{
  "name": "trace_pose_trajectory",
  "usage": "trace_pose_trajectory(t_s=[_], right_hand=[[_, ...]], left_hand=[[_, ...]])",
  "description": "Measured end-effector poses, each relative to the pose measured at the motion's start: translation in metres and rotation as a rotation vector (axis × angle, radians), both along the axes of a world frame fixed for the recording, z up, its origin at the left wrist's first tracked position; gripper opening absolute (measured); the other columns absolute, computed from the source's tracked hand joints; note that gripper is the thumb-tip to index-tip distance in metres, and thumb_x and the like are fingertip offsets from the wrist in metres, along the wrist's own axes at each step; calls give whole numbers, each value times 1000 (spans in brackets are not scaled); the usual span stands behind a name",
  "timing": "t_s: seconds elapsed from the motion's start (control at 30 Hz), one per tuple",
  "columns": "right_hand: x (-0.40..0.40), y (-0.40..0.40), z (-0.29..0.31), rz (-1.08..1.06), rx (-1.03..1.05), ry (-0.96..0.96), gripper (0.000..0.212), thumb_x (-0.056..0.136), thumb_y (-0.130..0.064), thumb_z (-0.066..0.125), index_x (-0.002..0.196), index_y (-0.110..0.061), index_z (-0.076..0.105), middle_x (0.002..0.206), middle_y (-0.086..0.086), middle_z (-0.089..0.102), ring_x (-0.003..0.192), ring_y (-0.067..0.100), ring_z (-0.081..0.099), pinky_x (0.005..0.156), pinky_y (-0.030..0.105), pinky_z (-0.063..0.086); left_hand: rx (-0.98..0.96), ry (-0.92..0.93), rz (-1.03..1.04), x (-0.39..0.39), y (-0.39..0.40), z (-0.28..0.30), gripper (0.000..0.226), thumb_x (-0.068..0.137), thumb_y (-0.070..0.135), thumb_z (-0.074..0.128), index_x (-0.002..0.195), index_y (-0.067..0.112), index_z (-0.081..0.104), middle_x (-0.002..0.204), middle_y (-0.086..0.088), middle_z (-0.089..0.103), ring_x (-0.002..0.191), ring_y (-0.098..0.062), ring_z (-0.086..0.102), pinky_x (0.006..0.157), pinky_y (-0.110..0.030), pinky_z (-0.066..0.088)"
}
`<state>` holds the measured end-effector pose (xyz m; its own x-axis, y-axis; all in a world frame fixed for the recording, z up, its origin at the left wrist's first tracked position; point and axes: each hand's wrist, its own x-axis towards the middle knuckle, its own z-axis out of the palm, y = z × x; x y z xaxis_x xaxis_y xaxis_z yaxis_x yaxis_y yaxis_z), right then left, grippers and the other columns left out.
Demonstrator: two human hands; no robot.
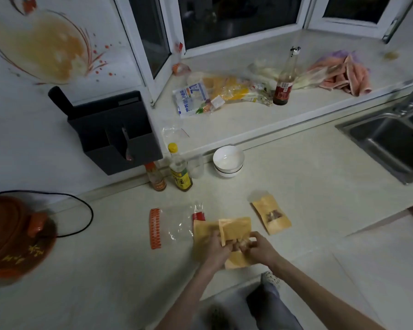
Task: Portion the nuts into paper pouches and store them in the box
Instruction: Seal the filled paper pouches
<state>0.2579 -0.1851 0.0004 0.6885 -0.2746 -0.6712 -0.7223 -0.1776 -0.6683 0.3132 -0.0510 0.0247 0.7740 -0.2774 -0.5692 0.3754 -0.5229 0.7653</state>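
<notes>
A tan paper pouch (235, 228) stands over a small pile of flat pouches (202, 236) near the counter's front edge. My left hand (216, 248) grips the lower part of the upright pouch. My right hand (258, 248) pinches pale nuts (242, 244) at the pouch's mouth. Another pouch (271, 214) with a clear window showing dark nuts lies flat to the right, apart from both hands. A clear plastic bag with an orange strip (156, 228) lies to the left of the pile. No box can be made out.
White stacked bowls (228, 160) and two sauce bottles (180, 171) stand behind the work spot. A brown clay pot (17, 236) with a black cord sits at the left. A steel sink (389, 144) is at the right. Bags, a bottle and cloths crowd the windowsill (224, 120).
</notes>
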Motion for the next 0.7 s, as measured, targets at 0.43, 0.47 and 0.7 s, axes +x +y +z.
trace_pose_trajectory(t_s=[0.43,0.47,0.7], right_hand=[[55,-39,-13,215,-138,33,35,90,-14,50,124,-8,56,121,12,61,112,28,58,87,31,46],[54,-46,-16,214,-147,20,27,92,-20,52,113,-7,63,115,10,65,107,26,60,85,29,45],[52,-132,-33,271,-168,93,27,86,-6,54,108,-5,69,121,8,63,117,22,55,86,16,36]], left_hand=[[169,103,138,35,-34,-32,36,90,11,60,125,4,56,118,-15,64,103,-31,61,78,-32,45],[205,117,168,37,-36,-30,36,90,9,58,125,4,55,119,-14,63,102,-30,60,78,-31,45],[262,-15,57,49,-80,-42,39,85,8,55,124,13,58,123,-8,58,108,-25,57,94,-36,47]])
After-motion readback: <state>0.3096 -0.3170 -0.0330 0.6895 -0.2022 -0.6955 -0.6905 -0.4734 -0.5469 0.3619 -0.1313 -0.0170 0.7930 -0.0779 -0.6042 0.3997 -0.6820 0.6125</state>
